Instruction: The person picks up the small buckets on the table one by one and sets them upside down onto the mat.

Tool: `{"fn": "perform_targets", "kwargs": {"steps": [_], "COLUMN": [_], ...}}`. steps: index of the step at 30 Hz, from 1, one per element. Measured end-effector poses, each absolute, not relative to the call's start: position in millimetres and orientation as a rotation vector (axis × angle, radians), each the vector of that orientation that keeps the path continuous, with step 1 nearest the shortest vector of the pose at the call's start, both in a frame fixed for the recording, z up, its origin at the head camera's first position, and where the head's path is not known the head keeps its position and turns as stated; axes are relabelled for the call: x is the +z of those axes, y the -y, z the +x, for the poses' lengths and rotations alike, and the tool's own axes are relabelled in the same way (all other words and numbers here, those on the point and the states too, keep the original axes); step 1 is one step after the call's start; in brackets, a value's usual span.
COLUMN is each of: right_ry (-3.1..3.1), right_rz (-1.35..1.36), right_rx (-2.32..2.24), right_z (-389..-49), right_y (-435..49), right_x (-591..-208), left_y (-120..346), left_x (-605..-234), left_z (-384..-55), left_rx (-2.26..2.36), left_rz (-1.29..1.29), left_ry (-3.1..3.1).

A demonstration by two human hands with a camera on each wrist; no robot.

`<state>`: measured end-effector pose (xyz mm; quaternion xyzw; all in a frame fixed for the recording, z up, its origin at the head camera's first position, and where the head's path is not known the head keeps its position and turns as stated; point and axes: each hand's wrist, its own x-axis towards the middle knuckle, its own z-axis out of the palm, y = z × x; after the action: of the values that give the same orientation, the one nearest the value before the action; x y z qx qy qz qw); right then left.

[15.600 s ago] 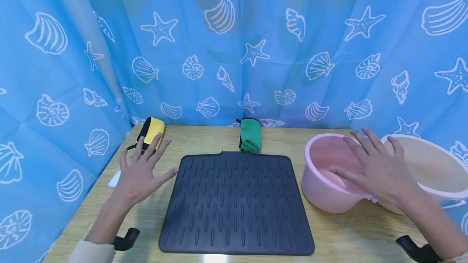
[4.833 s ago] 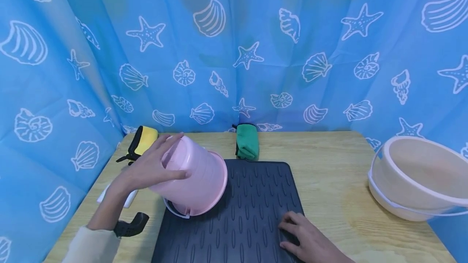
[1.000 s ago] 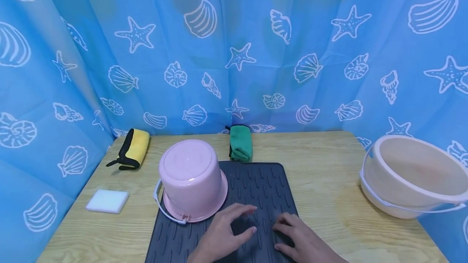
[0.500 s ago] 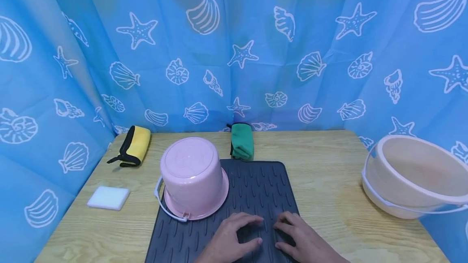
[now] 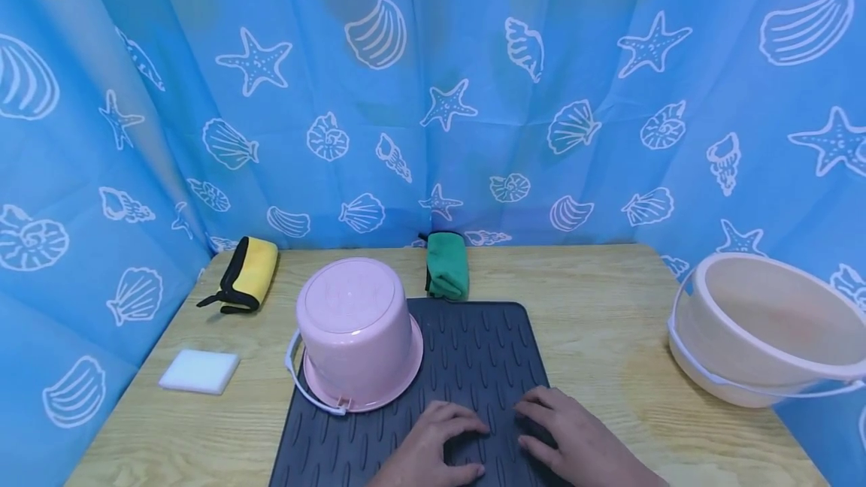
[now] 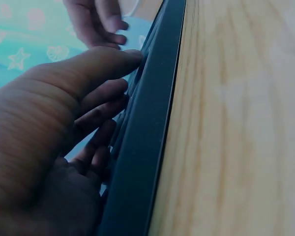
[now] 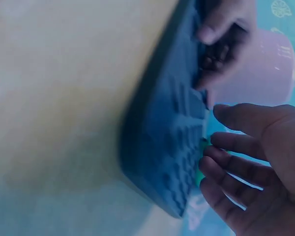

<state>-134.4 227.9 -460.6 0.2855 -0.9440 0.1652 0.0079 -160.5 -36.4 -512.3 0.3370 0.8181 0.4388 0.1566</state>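
My left hand [image 5: 436, 446] rests over the front of the black ribbed mat [image 5: 473, 344], fingers loosely bent and nothing in them. In the left wrist view its fingertips are right at the mat's edge. To its right, my right hand [image 5: 575, 434] is over the mat's right side, also holding nothing. In the right wrist view the fingers [image 7: 236, 189] of that hand are spread and relaxed beside the mat. A pink bucket [image 5: 355, 329] stands upside down on the mat's left part, base up, its white handle [image 5: 307, 389] lowered to the left.
A cream bucket [image 5: 737, 359] stands upright at the table's right. Far back are a folded green cloth [image 5: 448, 269] behind the mat and a yellow cloth with black trim [image 5: 253, 276]. A white sponge [image 5: 199, 372] lies at left. Blue shell-print curtain [image 5: 528, 96] encloses the table.
The pink bucket, earlier upright at the right and then tilted in my left hand, now stands upside down on the mat. My left hand has come back to the mat's front; my right shifted slightly right.
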Motion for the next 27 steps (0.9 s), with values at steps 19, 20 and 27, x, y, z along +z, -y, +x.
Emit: {"fn": "perform_targets", "kwargs": {"steps": [19,20,27], "right_ry": [2.579,2.574,2.638], "right_rz": [0.483,0.482,0.34], "right_rx": [0.274,0.268,0.205], "right_z": [-167.9,-169.8,-172.1], "right_y": [-314.9,-320.3,-352.7], "right_x": [-377.5,-375.9,-368.9], "left_y": [37.1,37.1,36.8], "left_x": [-515.0,-514.7,-515.8], "left_z": [-160.7,-160.7,-160.6], "left_rx": [1.252,1.251,1.253], "left_rz": [1.043,1.038,1.048], "left_ry": [-2.342,-2.341,-2.334]}}
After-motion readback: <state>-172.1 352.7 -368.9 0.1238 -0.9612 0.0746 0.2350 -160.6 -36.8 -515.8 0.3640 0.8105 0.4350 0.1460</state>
